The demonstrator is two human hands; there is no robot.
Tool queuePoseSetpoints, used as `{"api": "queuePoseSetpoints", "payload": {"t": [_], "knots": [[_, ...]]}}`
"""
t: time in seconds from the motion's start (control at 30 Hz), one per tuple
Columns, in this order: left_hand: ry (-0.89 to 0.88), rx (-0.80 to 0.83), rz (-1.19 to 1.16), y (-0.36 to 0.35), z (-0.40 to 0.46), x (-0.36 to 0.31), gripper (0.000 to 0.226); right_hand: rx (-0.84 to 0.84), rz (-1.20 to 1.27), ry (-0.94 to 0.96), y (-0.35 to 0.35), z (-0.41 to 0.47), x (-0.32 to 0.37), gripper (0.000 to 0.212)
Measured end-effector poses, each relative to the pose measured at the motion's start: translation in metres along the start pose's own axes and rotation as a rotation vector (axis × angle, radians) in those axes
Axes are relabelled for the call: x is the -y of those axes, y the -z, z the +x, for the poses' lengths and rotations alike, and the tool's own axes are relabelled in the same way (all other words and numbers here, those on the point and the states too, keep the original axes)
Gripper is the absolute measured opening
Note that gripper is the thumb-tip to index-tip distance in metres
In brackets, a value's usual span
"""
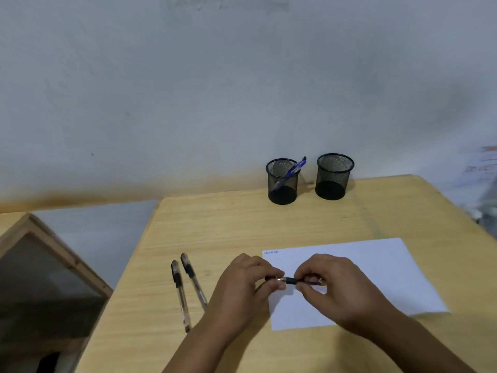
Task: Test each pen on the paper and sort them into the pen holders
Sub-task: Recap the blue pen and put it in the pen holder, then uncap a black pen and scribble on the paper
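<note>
**Pen sort: one filed, three outstanding**

Desk (242, 224). Paper (376, 267), near right, one scribble. Left holder (282, 181), far: blue pen (291, 170). Right holder (334, 176): seemingly empty. Two pens (188, 286), near left, untested. Left hand (242, 286) and right hand (336, 289), each grip pinching held pen (290, 280) over paper.

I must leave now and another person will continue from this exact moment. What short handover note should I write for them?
Hands: left hand and right hand both grip one pen, held level over the left part of the paper; it looks like the cap is coming off or going on, I cannot tell which.
Things: two capped pens lie on the table left of the paper. Left pen holder contains one blue pen; right pen holder looks empty.
Done: one pen sorted; a small blue mark at the paper's top left corner.
Left: test and sort the held pen, then the two on the table.
</note>
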State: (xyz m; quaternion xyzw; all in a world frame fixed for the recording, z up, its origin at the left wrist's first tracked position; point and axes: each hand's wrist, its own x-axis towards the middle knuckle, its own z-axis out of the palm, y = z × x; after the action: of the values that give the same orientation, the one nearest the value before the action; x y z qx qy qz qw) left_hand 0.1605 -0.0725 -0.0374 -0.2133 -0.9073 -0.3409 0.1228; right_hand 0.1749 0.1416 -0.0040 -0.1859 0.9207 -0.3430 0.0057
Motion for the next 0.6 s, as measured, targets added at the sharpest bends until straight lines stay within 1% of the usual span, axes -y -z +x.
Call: {"api": "queuePoseSetpoints", "payload": {"t": [0.07, 0.17, 0.47, 0.6], "knots": [[0.013, -0.017, -0.033, -0.003, -0.001, -0.003, 0.019, -0.007, 0.022, 0.007, -0.002, -0.002, -0.004, 0.007], [0.015, -0.031, -0.074, -0.005, -0.003, -0.009, 0.014, -0.012, 0.079, 0.012, -0.005, -0.002, -0.006, 0.007], [0.008, -0.043, -0.120, -0.005, -0.004, -0.014, 0.013, -0.047, 0.145, 0.016, -0.011, -0.002, -0.010, 0.010], [-0.003, -0.044, -0.148, -0.008, -0.005, -0.015, 0.014, -0.065, 0.128, 0.000, -0.018, -0.004, -0.014, 0.014]]}}
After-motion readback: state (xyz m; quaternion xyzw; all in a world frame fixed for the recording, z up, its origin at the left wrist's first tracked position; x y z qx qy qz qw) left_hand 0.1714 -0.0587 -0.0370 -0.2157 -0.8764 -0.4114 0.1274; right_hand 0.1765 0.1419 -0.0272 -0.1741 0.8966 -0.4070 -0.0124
